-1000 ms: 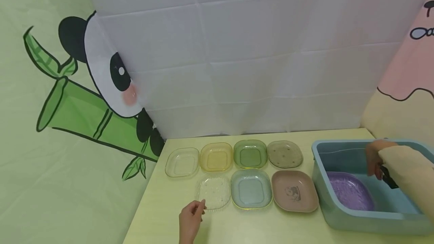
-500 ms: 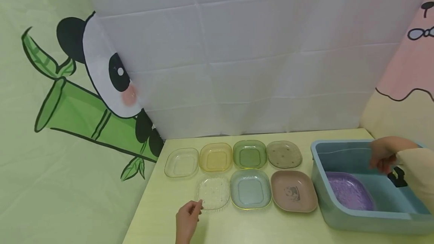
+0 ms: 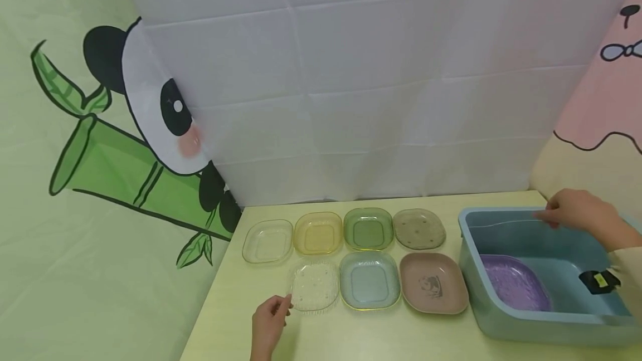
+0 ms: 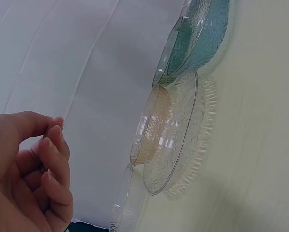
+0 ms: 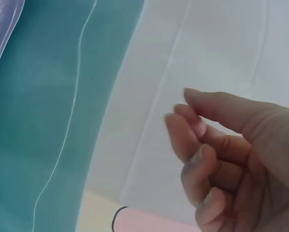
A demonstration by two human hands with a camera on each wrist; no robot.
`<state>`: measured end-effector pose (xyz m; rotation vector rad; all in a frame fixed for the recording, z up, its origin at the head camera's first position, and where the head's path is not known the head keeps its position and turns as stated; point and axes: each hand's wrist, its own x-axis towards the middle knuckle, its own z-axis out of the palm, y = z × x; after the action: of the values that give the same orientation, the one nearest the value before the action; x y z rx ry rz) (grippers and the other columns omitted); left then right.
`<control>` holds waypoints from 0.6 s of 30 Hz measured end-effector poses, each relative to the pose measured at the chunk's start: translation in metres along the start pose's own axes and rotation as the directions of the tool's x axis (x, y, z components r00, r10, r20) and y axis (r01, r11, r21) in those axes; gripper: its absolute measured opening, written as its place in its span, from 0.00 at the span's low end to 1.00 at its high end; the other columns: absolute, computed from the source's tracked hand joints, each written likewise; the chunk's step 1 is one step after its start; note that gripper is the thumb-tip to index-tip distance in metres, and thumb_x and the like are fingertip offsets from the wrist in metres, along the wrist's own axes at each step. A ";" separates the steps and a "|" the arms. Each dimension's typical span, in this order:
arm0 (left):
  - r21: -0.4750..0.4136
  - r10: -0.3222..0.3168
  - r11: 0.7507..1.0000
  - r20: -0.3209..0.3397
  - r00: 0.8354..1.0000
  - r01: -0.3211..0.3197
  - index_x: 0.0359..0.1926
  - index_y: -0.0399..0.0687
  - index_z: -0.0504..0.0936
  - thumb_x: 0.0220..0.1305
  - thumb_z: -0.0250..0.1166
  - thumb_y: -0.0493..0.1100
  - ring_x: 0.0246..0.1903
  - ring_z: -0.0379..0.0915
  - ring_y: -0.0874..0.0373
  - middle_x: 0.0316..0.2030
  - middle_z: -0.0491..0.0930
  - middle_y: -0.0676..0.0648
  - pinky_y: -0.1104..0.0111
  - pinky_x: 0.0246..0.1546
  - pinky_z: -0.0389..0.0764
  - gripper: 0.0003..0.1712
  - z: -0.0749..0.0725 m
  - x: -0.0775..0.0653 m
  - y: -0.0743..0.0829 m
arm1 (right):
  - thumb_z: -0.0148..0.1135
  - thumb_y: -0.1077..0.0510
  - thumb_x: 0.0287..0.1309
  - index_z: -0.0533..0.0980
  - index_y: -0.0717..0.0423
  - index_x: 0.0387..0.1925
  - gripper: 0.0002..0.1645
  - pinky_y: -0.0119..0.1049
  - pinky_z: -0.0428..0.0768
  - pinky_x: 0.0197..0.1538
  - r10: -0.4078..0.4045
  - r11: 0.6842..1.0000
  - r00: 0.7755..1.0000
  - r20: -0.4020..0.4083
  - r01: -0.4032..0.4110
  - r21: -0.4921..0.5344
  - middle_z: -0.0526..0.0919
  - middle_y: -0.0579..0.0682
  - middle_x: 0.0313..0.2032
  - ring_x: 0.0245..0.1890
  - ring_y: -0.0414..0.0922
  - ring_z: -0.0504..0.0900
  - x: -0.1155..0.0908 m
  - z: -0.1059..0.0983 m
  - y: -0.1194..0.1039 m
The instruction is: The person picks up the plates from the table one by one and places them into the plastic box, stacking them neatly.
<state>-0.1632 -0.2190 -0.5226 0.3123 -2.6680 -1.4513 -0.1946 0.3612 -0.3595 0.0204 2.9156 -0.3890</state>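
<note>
My left hand (image 3: 269, 322) hovers just left of a clear plate with a ribbed rim (image 3: 315, 286), fingers loosely curled and holding nothing. In the left wrist view a gap separates that hand (image 4: 38, 169) from the clear plate (image 4: 175, 130). Above the back rim of a blue plastic tub (image 3: 541, 322) is my right hand (image 3: 582, 213), its fingers bent and nothing between them. The right wrist view likewise shows the hand (image 5: 231, 159) without an object. A purple plate (image 3: 516, 283) lies inside the tub at its left side.
Left of the tub, dishes stand in two rows: a clear dish (image 3: 268, 241), a yellow one (image 3: 318, 233), a green one (image 3: 368, 228) and a greyish plate (image 3: 419, 229) behind; a blue plate (image 3: 370, 280) and a pinkish-brown panda plate (image 3: 434, 283) in front. A white cloth (image 3: 376, 99) hangs behind.
My right hand has risen from inside the tub to above its back rim. The left hand has drifted slightly left, away from the clear ribbed plate. The plates have stayed put.
</note>
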 end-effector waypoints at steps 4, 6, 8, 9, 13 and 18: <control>0.022 0.015 1.000 -0.006 1.000 -0.014 0.24 0.40 0.81 0.61 0.60 0.46 0.13 0.65 0.65 0.18 0.76 0.50 0.74 0.18 0.68 0.15 -0.001 0.002 -0.001 | 0.54 0.41 0.59 0.74 0.56 0.19 0.25 0.35 0.61 0.24 0.016 0.999 0.996 -0.083 -0.014 0.029 0.73 0.47 0.19 0.22 0.44 0.66 -0.009 -0.001 -0.009; 0.035 0.020 0.999 -0.012 1.000 -0.019 0.24 0.40 0.81 0.61 0.60 0.46 0.13 0.66 0.65 0.18 0.77 0.50 0.74 0.18 0.68 0.14 -0.002 0.003 -0.002 | 0.53 0.38 0.59 0.74 0.56 0.19 0.27 0.35 0.61 0.24 0.015 0.999 0.993 -0.119 -0.010 0.037 0.73 0.47 0.19 0.22 0.44 0.67 -0.012 -0.001 -0.014; 0.046 0.023 0.999 -0.012 1.000 -0.022 0.25 0.40 0.81 0.61 0.60 0.46 0.14 0.66 0.65 0.18 0.77 0.50 0.74 0.18 0.68 0.15 -0.004 0.005 -0.002 | 0.51 0.37 0.59 0.73 0.55 0.19 0.28 0.35 0.61 0.24 0.012 0.999 0.987 -0.159 -0.005 0.039 0.72 0.47 0.19 0.22 0.44 0.67 -0.016 -0.001 -0.019; 0.051 0.024 0.998 -0.013 1.000 -0.023 0.25 0.40 0.81 0.61 0.60 0.46 0.14 0.66 0.65 0.18 0.77 0.50 0.74 0.18 0.68 0.15 -0.004 0.006 -0.002 | 0.51 0.36 0.59 0.73 0.55 0.19 0.28 0.35 0.61 0.24 0.009 0.999 0.983 -0.181 -0.002 0.038 0.72 0.46 0.19 0.22 0.44 0.66 -0.018 -0.001 -0.022; 0.059 0.023 0.998 -0.018 1.000 -0.022 0.24 0.40 0.80 0.61 0.60 0.46 0.13 0.66 0.65 0.17 0.77 0.50 0.74 0.19 0.68 0.15 -0.007 0.009 -0.003 | 0.51 0.37 0.60 0.73 0.54 0.19 0.28 0.35 0.58 0.24 -0.013 0.999 0.964 -0.266 0.026 0.045 0.71 0.44 0.18 0.21 0.43 0.64 -0.028 -0.001 -0.035; 0.069 0.013 0.998 -0.020 1.000 -0.012 0.24 0.40 0.80 0.61 0.60 0.47 0.14 0.67 0.64 0.17 0.76 0.51 0.73 0.18 0.68 0.16 -0.011 0.009 -0.003 | 0.52 0.39 0.61 0.75 0.53 0.20 0.25 0.34 0.56 0.23 -0.039 0.996 0.929 -0.369 0.068 0.066 0.68 0.43 0.14 0.18 0.39 0.60 -0.044 0.003 -0.051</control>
<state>-0.1700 -0.2314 -0.5194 0.3134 -2.7036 -1.3470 -0.1526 0.3122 -0.3401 0.0281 3.2745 -0.5627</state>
